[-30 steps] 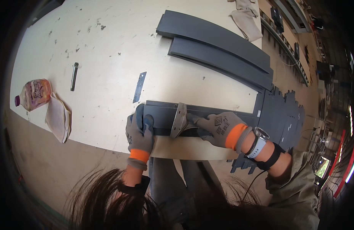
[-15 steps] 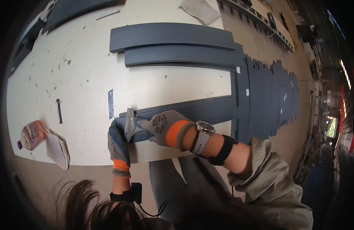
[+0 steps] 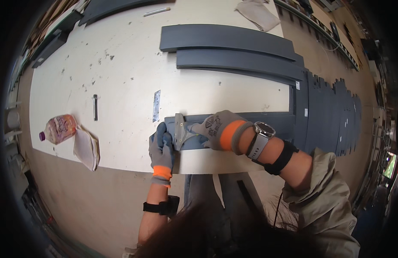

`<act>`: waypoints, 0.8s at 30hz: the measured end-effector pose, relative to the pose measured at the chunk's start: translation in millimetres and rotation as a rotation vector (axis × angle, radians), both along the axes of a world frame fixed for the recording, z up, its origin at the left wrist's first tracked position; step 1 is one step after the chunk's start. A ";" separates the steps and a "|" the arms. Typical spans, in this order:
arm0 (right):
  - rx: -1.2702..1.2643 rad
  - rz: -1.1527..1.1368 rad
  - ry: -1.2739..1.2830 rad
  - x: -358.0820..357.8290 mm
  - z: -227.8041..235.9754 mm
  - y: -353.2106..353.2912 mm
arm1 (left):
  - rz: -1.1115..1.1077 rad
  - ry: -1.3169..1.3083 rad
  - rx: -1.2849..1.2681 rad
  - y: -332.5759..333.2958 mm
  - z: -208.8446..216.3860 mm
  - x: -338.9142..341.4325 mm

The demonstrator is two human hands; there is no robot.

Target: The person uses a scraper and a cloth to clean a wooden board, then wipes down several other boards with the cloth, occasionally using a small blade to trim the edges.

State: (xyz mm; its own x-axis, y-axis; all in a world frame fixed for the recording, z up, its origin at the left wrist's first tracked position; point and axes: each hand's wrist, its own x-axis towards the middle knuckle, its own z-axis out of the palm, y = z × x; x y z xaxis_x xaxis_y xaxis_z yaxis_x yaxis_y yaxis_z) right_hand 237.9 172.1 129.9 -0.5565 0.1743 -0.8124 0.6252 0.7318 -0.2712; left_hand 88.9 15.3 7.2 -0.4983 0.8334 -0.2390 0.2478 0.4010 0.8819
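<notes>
From the head view: has brought the metal scraper [image 3: 180, 133] leftward along the long grey strip [image 3: 276, 120] since 1 s ago, from well in from the left end to near it, close beside the left hand [image 3: 162, 148]. Differs little along the strip from 0.5 s ago. Judging by that, probably working the end portion at present, with only a short length of strip left of the blade.

Reaches in from the lower right with the right hand [image 3: 220, 129], forearm slanting up and leftward, wrist bearing a watch [image 3: 264, 129]. Keeps the right grip clenched around the scraper's handle, with the blade set crosswise over the strip. Comes nearly straight up from below with the left hand, fingers bent against the strip's left end. Cannot tell whether the left grip clasps that end or merely steadies it, the underside being hidden.

Find the strip lying near the front edge of the pale surface [image 3: 121, 51], running right toward the stacked dark boards [image 3: 328, 114]. Note 2 grey panels [image 3: 224, 38] beyond it, a flat metal piece [image 3: 156, 105] just past the left hand, and a bottle [image 3: 61, 128] touching a folded cloth [image 3: 85, 148] farther left.
</notes>
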 end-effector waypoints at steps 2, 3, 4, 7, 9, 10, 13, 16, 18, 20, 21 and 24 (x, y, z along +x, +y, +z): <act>-0.001 0.018 -0.017 -10.2 3.4 0.2 | 0.006 0.043 0.011 -1.0 -3.6 1.7; 0.001 0.018 -0.034 -14.0 4.2 -0.4 | -0.004 0.086 0.024 -1.8 -4.9 0.8; 0.009 0.015 -0.043 -11.8 0.9 -1.3 | -0.038 0.085 -0.025 2.0 3.0 1.1; 0.200 -0.030 0.385 -0.3 -36.4 -19.6 | -0.048 0.021 -0.034 2.3 1.7 -17.0; 0.267 -0.138 0.407 -2.1 -33.7 -36.1 | 0.135 -0.608 0.038 12.2 14.4 -15.1; 0.250 -0.279 0.443 1.4 -35.9 -48.1 | -0.020 -0.411 0.029 5.4 15.0 -22.1; 0.199 -0.650 0.550 32.9 -22.6 -89.3 | 0.223 -0.470 0.069 7.8 37.3 -16.8; 0.178 -1.163 0.645 90.8 -29.9 -112.4 | 0.072 0.114 0.181 22.8 49.1 7.2; 0.250 -1.381 0.551 139.7 -20.5 -117.2 | -0.267 0.519 0.267 45.2 67.1 39.8; 0.419 -1.468 0.521 185.6 -23.0 -127.1 | -0.511 0.667 0.217 66.5 77.0 84.2; 0.485 -1.560 0.542 202.5 -20.6 -131.2 | -0.617 0.730 0.197 75.3 75.6 107.6; 0.411 -1.743 0.562 236.4 -18.6 -148.8 | -0.857 0.770 0.202 91.9 66.4 154.7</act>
